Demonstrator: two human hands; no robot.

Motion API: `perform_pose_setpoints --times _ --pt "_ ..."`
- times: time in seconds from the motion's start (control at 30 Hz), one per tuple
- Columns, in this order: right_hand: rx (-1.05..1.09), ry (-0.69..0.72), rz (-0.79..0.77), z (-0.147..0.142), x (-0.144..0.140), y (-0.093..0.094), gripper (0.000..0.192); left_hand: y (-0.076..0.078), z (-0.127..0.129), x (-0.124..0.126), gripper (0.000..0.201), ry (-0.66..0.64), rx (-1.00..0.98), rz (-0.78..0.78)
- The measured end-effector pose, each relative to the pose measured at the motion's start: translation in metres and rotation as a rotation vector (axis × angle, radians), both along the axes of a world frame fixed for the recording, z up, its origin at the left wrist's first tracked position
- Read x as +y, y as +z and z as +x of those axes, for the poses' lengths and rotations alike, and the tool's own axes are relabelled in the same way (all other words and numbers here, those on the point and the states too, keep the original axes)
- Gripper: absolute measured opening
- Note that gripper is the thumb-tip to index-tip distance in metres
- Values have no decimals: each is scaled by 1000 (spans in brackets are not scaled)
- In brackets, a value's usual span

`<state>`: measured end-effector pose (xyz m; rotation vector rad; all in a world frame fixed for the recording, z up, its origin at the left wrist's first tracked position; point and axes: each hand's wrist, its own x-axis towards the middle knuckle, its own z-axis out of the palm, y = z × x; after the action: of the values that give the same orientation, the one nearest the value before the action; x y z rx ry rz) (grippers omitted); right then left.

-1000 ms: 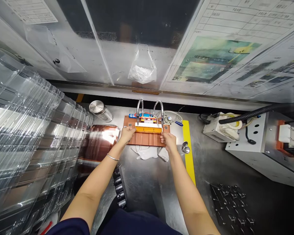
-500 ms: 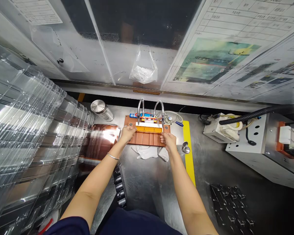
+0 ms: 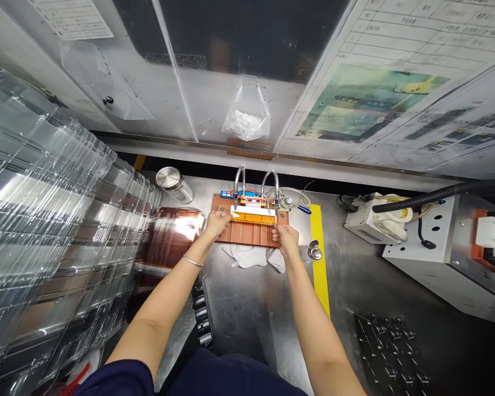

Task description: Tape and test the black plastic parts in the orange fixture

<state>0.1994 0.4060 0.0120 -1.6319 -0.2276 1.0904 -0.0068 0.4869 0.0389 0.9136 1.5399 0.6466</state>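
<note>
A brown ribbed fixture board (image 3: 247, 235) lies on the steel bench. A long yellow strip (image 3: 253, 219) rests across its far part under two bent metal nozzles (image 3: 256, 184). My left hand (image 3: 216, 222) pinches the strip's left end. My right hand (image 3: 286, 236) rests at the board's right side, with its fingers at the strip's right end. Whether the right hand grips the strip or only presses on it is unclear. A white cloth (image 3: 251, 256) lies under the board's near edge.
Tall stacks of clear plastic trays (image 3: 45, 220) fill the left side. A steel can (image 3: 174, 185) stands behind them. Yellow floor tape (image 3: 319, 258), a grey box with a black hose (image 3: 437, 242) and a black tray (image 3: 391, 352) lie to the right.
Both hands stay at the ends of the yellow strip. The view has shifted slightly, and the strip appears a touch lifted at its left end.
</note>
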Motion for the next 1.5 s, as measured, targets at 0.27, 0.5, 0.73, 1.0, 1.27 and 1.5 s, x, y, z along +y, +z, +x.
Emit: perform_pose_setpoints --times 0.27,0.5,0.73,1.0,1.27,1.5 --pt "35 -31 -44 -4 1 17 19 1 0 1 19 -7 18 -23" --pt "48 -31 -46 -4 1 19 16 2 -1 3 16 -6 9 -80" --pt "47 -30 -65 -5 2 21 17 5 -1 2 21 -3 7 -83" --pt "47 -42 -86 -6 3 26 17 1 -1 1 21 -2 34 -63" --pt "54 -32 -93 -5 3 26 18 -4 -2 3 20 -16 11 -46" --pt "49 -18 -113 -4 4 27 18 -5 -4 4 17 -17 6 -43"
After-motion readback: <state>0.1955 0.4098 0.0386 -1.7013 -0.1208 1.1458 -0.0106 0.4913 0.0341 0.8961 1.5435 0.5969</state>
